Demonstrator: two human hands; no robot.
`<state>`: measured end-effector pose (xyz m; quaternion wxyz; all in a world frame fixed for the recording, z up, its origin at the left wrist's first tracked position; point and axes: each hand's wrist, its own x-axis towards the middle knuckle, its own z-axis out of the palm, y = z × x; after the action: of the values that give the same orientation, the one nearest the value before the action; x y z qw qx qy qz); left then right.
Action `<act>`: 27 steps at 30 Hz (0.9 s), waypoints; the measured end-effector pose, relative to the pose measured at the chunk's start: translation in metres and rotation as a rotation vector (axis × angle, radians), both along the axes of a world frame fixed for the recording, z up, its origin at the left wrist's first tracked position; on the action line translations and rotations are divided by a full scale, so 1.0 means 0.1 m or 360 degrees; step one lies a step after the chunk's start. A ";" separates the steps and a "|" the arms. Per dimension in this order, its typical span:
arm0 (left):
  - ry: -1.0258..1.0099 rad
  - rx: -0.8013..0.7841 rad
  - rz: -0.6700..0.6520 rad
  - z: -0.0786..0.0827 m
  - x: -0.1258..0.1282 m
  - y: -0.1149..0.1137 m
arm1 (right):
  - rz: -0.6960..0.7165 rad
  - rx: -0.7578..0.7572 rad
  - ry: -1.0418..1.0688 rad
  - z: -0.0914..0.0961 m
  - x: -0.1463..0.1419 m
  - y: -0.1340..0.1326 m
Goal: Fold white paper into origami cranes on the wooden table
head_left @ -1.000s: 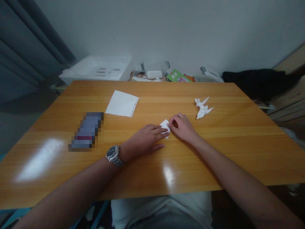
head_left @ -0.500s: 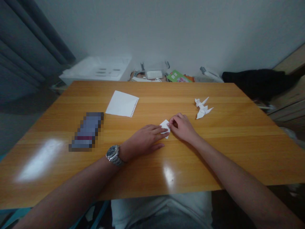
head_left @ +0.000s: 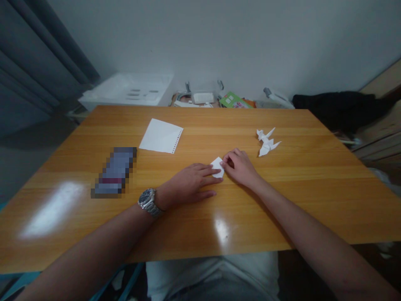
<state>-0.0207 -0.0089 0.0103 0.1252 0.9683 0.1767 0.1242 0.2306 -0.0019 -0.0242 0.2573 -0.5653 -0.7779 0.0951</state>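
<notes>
A small folded piece of white paper (head_left: 217, 166) lies on the wooden table (head_left: 307, 184) between my hands. My left hand (head_left: 188, 184), with a metal watch on its wrist, lies flat with fingers stretched out and pressing on the paper's near edge. My right hand (head_left: 240, 167) has its fingers curled in a pinch at the paper's right corner. Most of the paper is hidden under the fingers.
A finished white paper crane (head_left: 267, 142) sits at the right rear of the table. A white notebook sheet (head_left: 161, 136) lies at the left rear, a blurred-out dark object (head_left: 114, 172) nearer left. Boxes and clutter stand behind the table's far edge.
My left fingers have slid slightly over the paper's lower tip, covering more of it. My right hand and everything else stay where they were.
</notes>
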 end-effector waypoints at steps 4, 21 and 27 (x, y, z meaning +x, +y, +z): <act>-0.0019 -0.0010 0.0015 0.01 0.01 -0.02 | 0.0006 0.0001 0.0008 0.00 0.00 0.00; -0.0040 -0.0023 0.0048 -0.04 0.00 -0.04 | 0.0201 -0.0031 0.0000 0.09 0.15 -0.08; -0.0014 -0.0012 0.0069 -0.05 0.01 -0.03 | 0.0098 -0.0057 -0.0022 0.06 0.14 -0.08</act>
<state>-0.0202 -0.0122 0.0057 0.1268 0.9633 0.1976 0.1304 0.2442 -0.0095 -0.0180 0.2388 -0.5462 -0.7949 0.1129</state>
